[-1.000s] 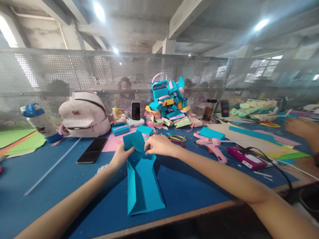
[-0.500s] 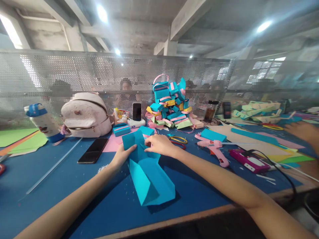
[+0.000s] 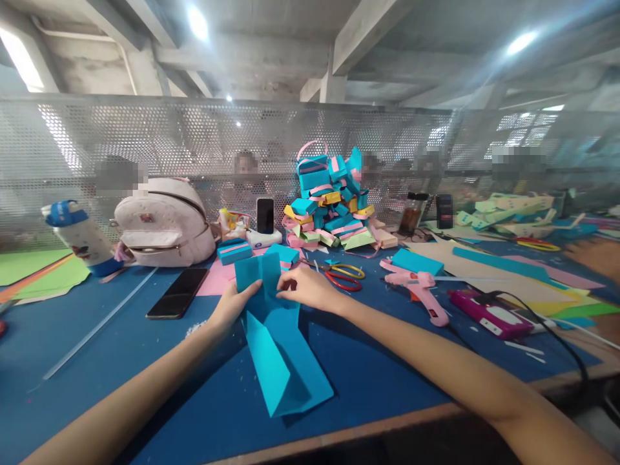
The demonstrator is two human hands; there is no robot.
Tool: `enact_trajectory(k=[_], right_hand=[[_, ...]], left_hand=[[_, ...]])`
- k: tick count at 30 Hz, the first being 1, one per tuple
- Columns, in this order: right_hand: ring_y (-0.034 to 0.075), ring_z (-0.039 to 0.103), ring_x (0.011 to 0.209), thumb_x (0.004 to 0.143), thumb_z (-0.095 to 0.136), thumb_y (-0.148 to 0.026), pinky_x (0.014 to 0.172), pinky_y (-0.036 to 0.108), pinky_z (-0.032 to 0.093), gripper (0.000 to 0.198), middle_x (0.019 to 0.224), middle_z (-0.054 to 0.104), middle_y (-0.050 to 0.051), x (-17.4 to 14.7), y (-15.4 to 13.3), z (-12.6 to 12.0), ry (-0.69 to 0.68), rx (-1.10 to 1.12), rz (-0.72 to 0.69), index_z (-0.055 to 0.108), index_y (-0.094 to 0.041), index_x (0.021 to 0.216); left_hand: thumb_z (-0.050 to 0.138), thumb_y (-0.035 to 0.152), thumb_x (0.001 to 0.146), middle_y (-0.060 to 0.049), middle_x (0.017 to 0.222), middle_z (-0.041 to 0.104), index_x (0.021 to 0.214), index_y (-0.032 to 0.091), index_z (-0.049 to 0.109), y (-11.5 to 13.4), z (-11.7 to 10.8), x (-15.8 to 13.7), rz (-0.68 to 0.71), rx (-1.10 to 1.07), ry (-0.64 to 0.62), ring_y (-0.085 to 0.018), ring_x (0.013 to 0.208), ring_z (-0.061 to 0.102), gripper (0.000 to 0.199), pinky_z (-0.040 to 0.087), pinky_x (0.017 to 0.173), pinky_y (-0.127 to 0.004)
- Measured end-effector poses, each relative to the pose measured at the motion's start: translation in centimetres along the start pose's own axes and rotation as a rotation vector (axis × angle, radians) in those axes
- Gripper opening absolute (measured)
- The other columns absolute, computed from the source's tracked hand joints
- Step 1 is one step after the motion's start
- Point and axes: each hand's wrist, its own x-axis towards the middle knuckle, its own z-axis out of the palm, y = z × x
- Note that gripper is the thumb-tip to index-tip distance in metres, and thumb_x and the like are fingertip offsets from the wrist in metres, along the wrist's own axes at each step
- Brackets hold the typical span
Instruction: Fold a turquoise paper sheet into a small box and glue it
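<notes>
Blue tabletop (image 3: 203, 400), creased turquoise sheet (image 3: 264, 358), possibly card

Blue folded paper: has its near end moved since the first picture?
Yes: the near end of the blue folded paper has swung right, judged against the black phone lying to its left.
</notes>
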Motion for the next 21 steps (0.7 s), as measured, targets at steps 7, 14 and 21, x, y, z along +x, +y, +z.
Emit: enact_trajectory(k=[7, 14, 21], right_hand=[[0.014, 0.067, 0.077, 0.080, 0.073, -0.032, 0.058, 0.022, 0.036, 0.008, 0.083, 0.074, -0.003, -0.4, -0.7, 0.2, 0.066, -0.045, 0.001, 0.075, -0.027, 0.085], [0.015, 0.066, 0.076, 0.083, 0.071, -0.037, 0.059, 0.024, 0.035, 0.011, 0.086, 0.075, -0.003, -0.7, -1.2, 0.3, 0.128, -0.098, -0.009, 0.072, -0.026, 0.083], [0.013, 0.064, 0.078, 0.085, 0.070, -0.029, 0.059, 0.023, 0.034, 0.003, 0.092, 0.074, -0.005, -0.9, -1.4, 0.7, 0.213, -0.087, -0.074, 0.070, -0.026, 0.086]], left_hand=[[0.082, 0.044, 0.069, -0.013, 0.102, 0.077, 0.110, 0.013, 0.069, 0.2, 0.5, -0.5, -0.016, -0.019, 0.019, -0.027, 0.080, 0.075, 0.053, 0.061, 0.072, -0.035], [0.079, 0.036, 0.074, -0.013, 0.100, 0.077, 0.106, 0.013, 0.070, 0.6, 1.4, -1.2, -0.051, -0.102, 0.012, -0.025, 0.077, 0.075, 0.041, 0.061, 0.068, -0.033], [0.077, 0.033, 0.075, -0.012, 0.104, 0.077, 0.110, 0.015, 0.070, 0.6, 1.7, -1.4, -0.064, -0.143, 0.023, -0.026, 0.080, 0.075, 0.040, 0.061, 0.070, -0.034]])
